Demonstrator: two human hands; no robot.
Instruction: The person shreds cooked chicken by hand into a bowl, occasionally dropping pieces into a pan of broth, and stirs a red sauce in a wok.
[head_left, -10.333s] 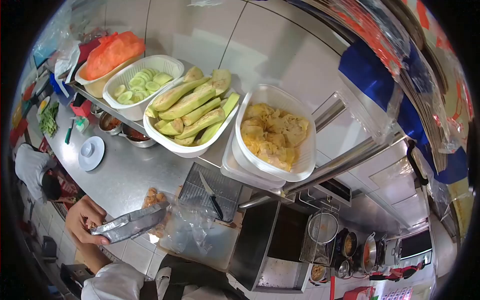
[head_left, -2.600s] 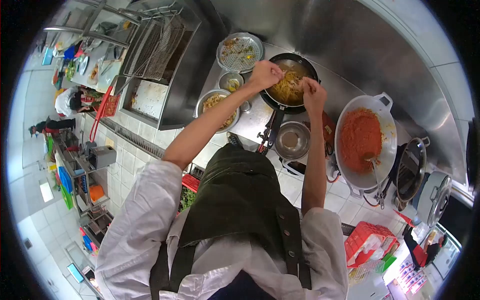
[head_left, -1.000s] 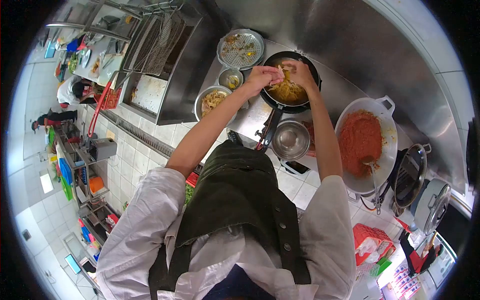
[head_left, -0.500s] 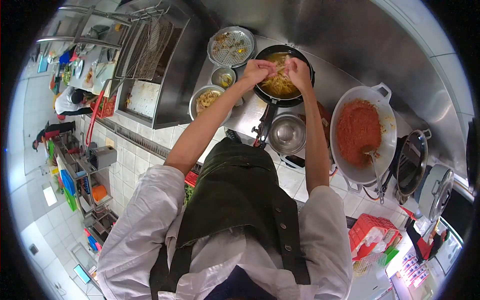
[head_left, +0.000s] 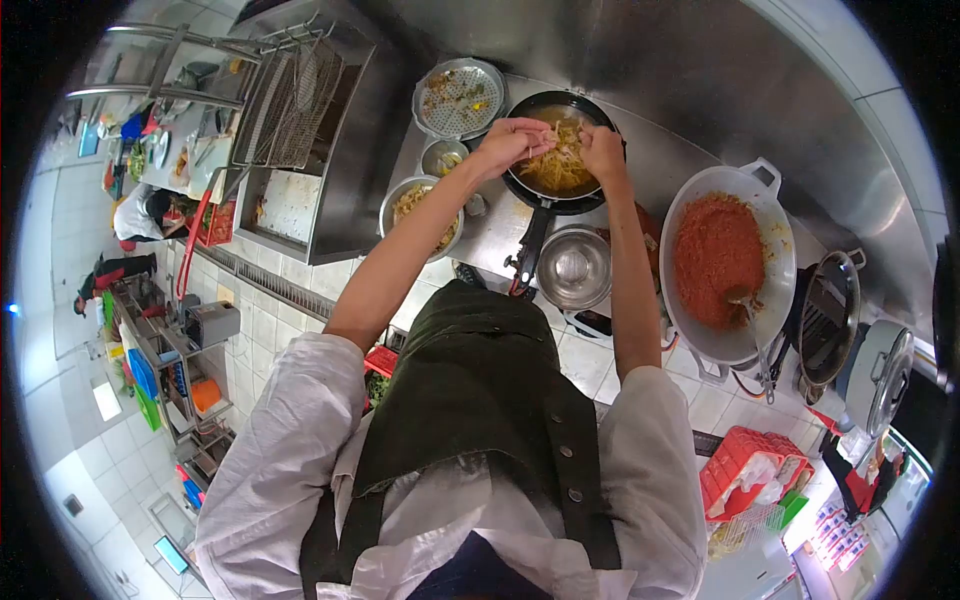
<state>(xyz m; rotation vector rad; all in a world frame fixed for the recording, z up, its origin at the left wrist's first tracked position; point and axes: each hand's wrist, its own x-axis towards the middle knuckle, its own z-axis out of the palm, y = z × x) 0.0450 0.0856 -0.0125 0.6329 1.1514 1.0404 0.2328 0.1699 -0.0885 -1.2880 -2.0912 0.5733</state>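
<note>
A black frying pan [head_left: 524,197] holds yellowish liquid with pale strips of food [head_left: 562,172] in it. Over its left side is my left hand [head_left: 513,145], its fingers curled together around a small pale piece of food. My right hand [head_left: 602,154] is above the pan's right side, thumb and fingers pinched close to the same pale bits; what exactly they grip is too small to make out. To the left are a bowl of pale food pieces [head_left: 408,203], a smaller bowl [head_left: 441,156] and a perforated metal tray [head_left: 460,97] with scraps.
A steel bowl [head_left: 575,268] stands right below the pan, whose handle points toward me. On the right is a large pot [head_left: 722,347] of red sauce with a ladle [head_left: 752,320] in it. Beyond it sits a dark lidded pan [head_left: 830,320]. A fryer [head_left: 345,190] stands left.
My right hand has dipped slightly lower over the pan, and my fingers have shifted around the pale bits. My left hand stays nearly in place. The view has tilted a little.
</note>
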